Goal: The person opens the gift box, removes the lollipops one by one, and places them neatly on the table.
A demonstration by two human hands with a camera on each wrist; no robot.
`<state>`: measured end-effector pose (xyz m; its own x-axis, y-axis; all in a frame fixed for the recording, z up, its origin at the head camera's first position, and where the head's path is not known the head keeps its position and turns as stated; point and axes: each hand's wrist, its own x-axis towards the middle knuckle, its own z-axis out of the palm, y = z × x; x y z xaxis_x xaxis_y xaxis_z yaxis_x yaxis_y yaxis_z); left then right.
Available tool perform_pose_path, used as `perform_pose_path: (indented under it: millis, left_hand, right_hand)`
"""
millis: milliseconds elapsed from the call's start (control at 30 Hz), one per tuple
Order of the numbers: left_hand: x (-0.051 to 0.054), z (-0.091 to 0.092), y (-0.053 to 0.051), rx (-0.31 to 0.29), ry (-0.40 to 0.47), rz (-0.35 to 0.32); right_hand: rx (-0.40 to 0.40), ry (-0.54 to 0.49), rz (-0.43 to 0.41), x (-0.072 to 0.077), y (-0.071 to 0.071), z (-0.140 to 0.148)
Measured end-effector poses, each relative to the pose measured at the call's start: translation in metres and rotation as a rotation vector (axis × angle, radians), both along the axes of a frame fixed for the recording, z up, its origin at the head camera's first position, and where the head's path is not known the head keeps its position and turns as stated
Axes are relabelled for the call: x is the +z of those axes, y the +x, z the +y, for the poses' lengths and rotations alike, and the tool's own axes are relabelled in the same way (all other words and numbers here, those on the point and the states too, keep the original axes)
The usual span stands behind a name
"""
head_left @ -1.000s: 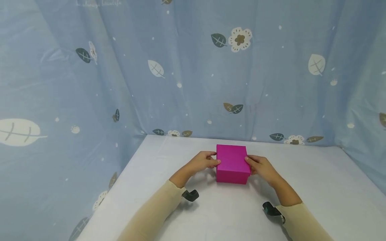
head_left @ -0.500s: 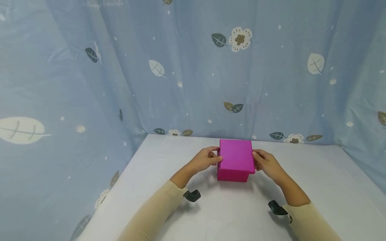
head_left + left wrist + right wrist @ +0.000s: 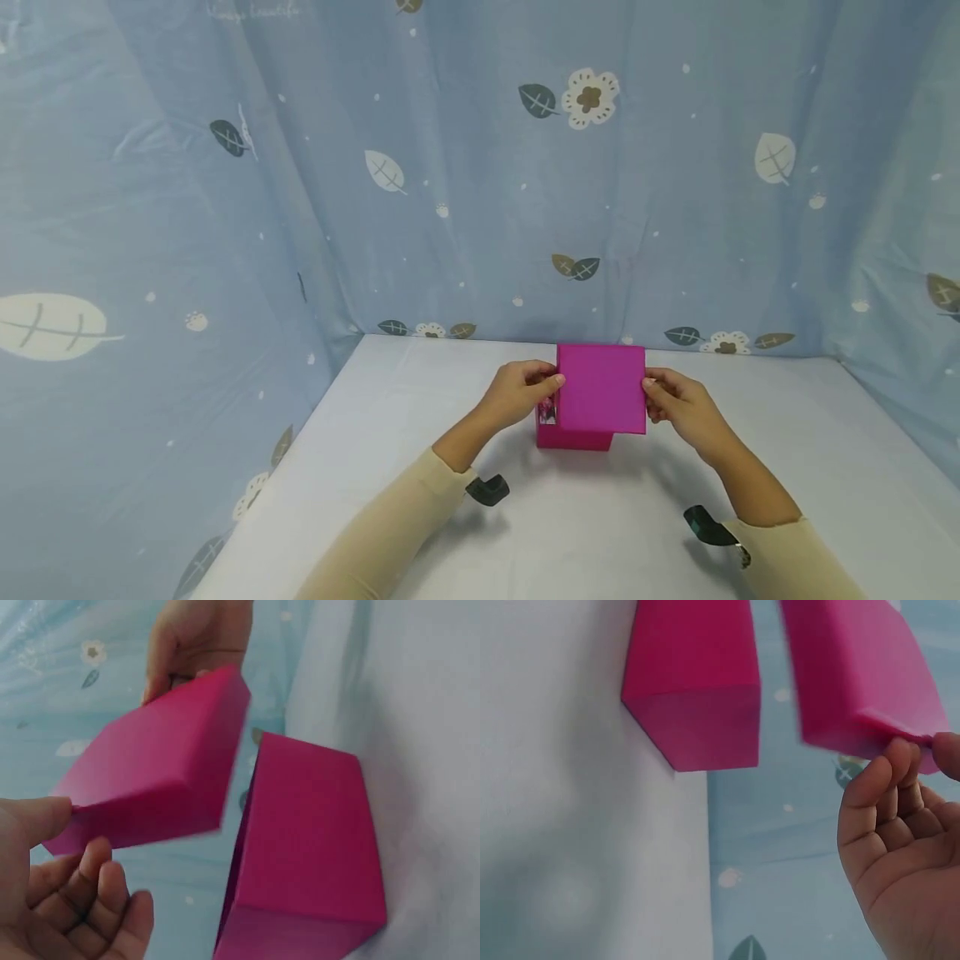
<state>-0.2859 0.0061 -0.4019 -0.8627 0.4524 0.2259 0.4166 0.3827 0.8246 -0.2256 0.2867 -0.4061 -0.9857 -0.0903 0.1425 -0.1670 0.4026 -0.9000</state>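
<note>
A magenta lid (image 3: 602,389) is held between both hands, raised off the magenta box (image 3: 573,438) and shifted to its right. My left hand (image 3: 517,392) pinches the lid's left side, and my right hand (image 3: 686,410) pinches its right side. The left wrist view shows a gap between the tilted lid (image 3: 150,765) and the standing box (image 3: 307,832). From the right wrist, the lid (image 3: 870,667) also appears apart from the box (image 3: 697,690). Something patterned (image 3: 547,410) shows at the box's left, too small to identify.
The box stands on a white table (image 3: 420,375) near its back edge. Behind and to the left hangs a blue curtain (image 3: 465,217) with leaf and flower prints. Dark curved pieces (image 3: 487,490) stick out from both sleeves.
Both hands have lifted the lid off the box and carried it up and to the right. The box has stayed about where it was, and its left part now shows.
</note>
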Motion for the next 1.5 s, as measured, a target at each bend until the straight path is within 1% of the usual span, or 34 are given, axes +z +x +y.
perform_pose_path:
  millis: [67,200,300,367,467,633,733,867,933,1033,1100,1167,1233,1300,1400,1500]
  left_hand:
    - [0.001,0.003,0.000,-0.014,0.031,-0.001]
    - [0.001,0.009,0.001,-0.043,0.096,-0.042]
    - [0.000,0.013,0.002,-0.058,0.127,-0.060]
    - [0.001,0.016,0.003,-0.072,0.129,-0.058]
    - [0.004,0.019,0.006,-0.095,0.103,-0.032]
    - [0.007,0.025,0.013,-0.148,0.054,0.047]
    - [0.005,0.030,0.017,-0.187,0.052,0.079]
    - [0.001,0.039,0.024,-0.211,0.059,0.099]
    - [-0.001,0.044,0.028,-0.204,0.041,0.114]
    - [-0.003,0.054,0.035,-0.179,-0.001,0.131]
    - [-0.006,0.061,0.040,-0.146,-0.040,0.144]
    - [-0.010,0.067,0.045,-0.138,-0.057,0.136]
    - [-0.014,0.074,0.050,-0.152,-0.066,0.124]
    - [-0.018,0.080,0.054,-0.174,-0.083,0.126]
    - [-0.022,0.089,0.061,-0.213,-0.125,0.149]
    - [-0.024,0.097,0.068,-0.238,-0.200,0.193]
  right_hand:
    - [0.001,-0.016,-0.005,0.003,0.002,0.002]
    - [-0.010,-0.014,-0.006,0.005,0.006,0.007]
    - [-0.021,0.006,0.016,0.006,0.010,0.011]
    - [-0.024,0.017,0.035,0.007,0.014,0.014]
    - [-0.019,0.035,0.065,0.010,0.021,0.020]
    - [0.015,0.054,0.112,0.012,0.033,0.032]
    - [0.044,0.041,0.135,0.010,0.038,0.041]
    - [0.083,0.019,0.149,0.007,0.044,0.053]
    - [0.081,0.023,0.146,0.007,0.047,0.058]
    - [0.062,0.055,0.128,0.006,0.053,0.066]
    - [0.039,0.082,0.109,0.005,0.058,0.071]
    - [0.022,0.104,0.088,0.004,0.063,0.076]
    - [0.000,0.117,0.070,0.002,0.070,0.081]
    - [-0.015,0.120,0.056,0.000,0.076,0.088]
    - [-0.034,0.133,0.026,-0.004,0.084,0.099]
    - [-0.060,0.172,-0.040,-0.011,0.089,0.109]
